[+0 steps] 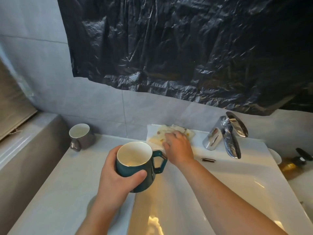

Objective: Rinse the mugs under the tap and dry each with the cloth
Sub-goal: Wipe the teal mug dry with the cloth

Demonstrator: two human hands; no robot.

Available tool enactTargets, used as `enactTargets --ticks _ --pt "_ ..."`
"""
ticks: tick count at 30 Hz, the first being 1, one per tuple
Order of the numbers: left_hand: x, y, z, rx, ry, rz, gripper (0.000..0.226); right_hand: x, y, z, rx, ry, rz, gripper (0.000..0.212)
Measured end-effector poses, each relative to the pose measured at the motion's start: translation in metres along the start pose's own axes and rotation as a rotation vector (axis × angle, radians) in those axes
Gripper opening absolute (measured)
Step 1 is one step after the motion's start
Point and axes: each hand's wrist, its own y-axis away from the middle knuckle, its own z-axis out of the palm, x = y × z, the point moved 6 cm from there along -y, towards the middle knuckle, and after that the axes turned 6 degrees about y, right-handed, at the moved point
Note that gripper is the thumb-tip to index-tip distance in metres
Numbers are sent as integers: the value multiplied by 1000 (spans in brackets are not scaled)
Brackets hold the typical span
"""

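My left hand [116, 175] grips a dark green mug [140, 165] with a white inside, upright above the left edge of the basin, its handle pointing right. My right hand [177, 146] reaches to the back ledge and lies on a pale patterned cloth [160, 134]; its fingertips curl into the fabric. A grey mug [83, 136] with a white inside stands upright on the counter at the back left. The chrome tap [225, 134] stands to the right of the cloth, and no water runs from it.
The white basin [220, 192] fills the lower right, with an overflow slot [208, 159] below the tap. An amber pump bottle [294, 163] lies at the right edge. Black plastic sheeting [186, 48] covers the wall above. A grey ledge [25, 150] runs along the left.
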Motion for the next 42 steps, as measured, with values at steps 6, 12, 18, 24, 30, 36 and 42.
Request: enactTargets --ticks 6,12,18,24,30,36,42 --pt "21 6 9 -21 -17 -18 76 -16 63 -54 -92 -671 140 36" --pt "57 32 27 -78 -31 28 77 -39 171 -90 -397 -1380 249 48" --pt "81 71 42 -170 -97 21 80 -31 196 -132 -252 -1411 294 28" --pt "87 109 29 -138 22 -257 46 -37 219 -135 -222 -1386 222 23" --pt "89 125 -12 -9 103 -304 26 -77 234 -117 -296 -1449 194 23" --pt "72 91 -74 95 62 -377 28 -126 204 -98 -364 -1297 203 24" --pt "58 6 -138 -93 -46 -384 46 -192 150 -54 -480 -1110 259 42"
